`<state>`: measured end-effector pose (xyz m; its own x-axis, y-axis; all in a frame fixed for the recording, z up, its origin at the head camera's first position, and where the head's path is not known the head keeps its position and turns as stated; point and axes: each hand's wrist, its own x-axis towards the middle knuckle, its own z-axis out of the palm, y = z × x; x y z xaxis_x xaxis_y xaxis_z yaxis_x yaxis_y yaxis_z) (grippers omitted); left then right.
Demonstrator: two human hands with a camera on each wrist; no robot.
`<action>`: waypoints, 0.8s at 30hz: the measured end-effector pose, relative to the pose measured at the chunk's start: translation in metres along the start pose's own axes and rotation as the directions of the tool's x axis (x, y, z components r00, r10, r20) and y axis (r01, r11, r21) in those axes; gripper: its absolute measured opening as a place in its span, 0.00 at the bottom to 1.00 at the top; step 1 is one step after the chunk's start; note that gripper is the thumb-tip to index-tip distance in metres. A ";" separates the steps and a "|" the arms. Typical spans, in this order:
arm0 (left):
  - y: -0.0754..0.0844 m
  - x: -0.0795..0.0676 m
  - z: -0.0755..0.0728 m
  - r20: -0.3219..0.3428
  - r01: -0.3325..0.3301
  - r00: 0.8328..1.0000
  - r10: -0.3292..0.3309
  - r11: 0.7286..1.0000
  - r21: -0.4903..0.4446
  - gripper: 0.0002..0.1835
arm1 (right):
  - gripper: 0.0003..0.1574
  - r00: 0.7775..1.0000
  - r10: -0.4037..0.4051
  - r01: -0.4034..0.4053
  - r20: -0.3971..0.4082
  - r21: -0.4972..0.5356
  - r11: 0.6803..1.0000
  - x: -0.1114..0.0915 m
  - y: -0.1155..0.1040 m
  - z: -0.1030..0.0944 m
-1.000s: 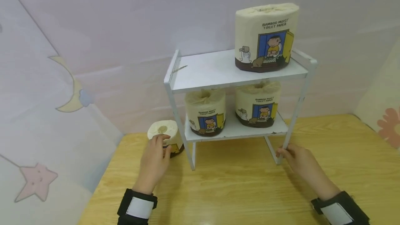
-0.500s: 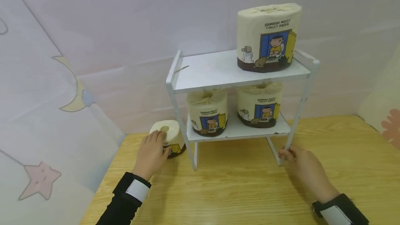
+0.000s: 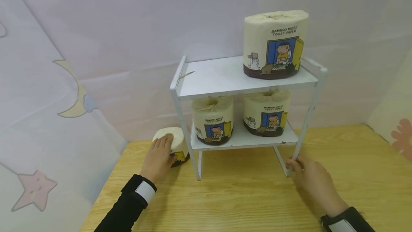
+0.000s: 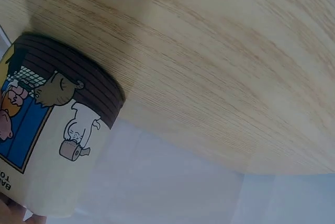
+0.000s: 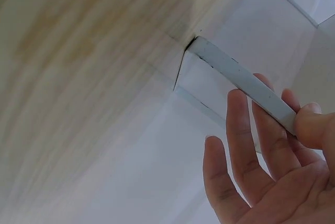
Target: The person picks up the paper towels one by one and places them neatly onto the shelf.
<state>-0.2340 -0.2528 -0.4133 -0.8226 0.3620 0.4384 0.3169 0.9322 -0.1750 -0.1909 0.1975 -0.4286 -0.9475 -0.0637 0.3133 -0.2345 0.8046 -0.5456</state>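
A white two-tier rack [image 3: 212, 76] stands on the wooden table. At its left side sits a wrapped toilet roll [image 3: 177, 146], its picture side large in the left wrist view. My left hand [image 3: 157, 158] grips this roll, fingers over the top at the core hole and thumb at the front. Part of the roll is hidden behind the hand. Low down on the rack's front right leg [image 5: 241, 82], my right hand [image 3: 313, 178] pinches the bar between thumb and fingers; the right wrist view shows the other fingers spread beneath it.
On the rack's top shelf stands one toilet roll [image 3: 275, 46], towards the right. Two more, a left roll [image 3: 214, 121] and a right roll [image 3: 267, 114], stand on the lower shelf. A pale curtain [image 3: 128, 46] hangs behind the table [image 3: 238, 203].
My left hand has moved from beside the roll onto its top, fingers now at the core hole. The right hand keeps its hold on the rack leg. The roll and rack stay put.
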 end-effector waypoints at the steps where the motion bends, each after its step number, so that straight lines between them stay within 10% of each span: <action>1: 0.000 0.000 0.000 -0.003 -0.005 1.000 0.005 1.000 0.000 0.42 | 0.13 1.000 -0.002 0.002 -0.001 -0.005 1.000 0.000 0.000 0.000; 24: 0.021 -0.024 -0.021 -0.113 0.155 0.980 -0.164 0.985 -0.081 0.39 | 0.12 1.000 -0.005 0.005 -0.007 -0.005 1.000 0.000 -0.002 -0.001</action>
<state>-0.1972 -0.2418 -0.4090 -0.8045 0.2027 0.5582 0.2228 0.9743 -0.0327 -0.1901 0.1969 -0.4267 -0.9447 -0.0641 0.3215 -0.2385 0.8073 -0.5399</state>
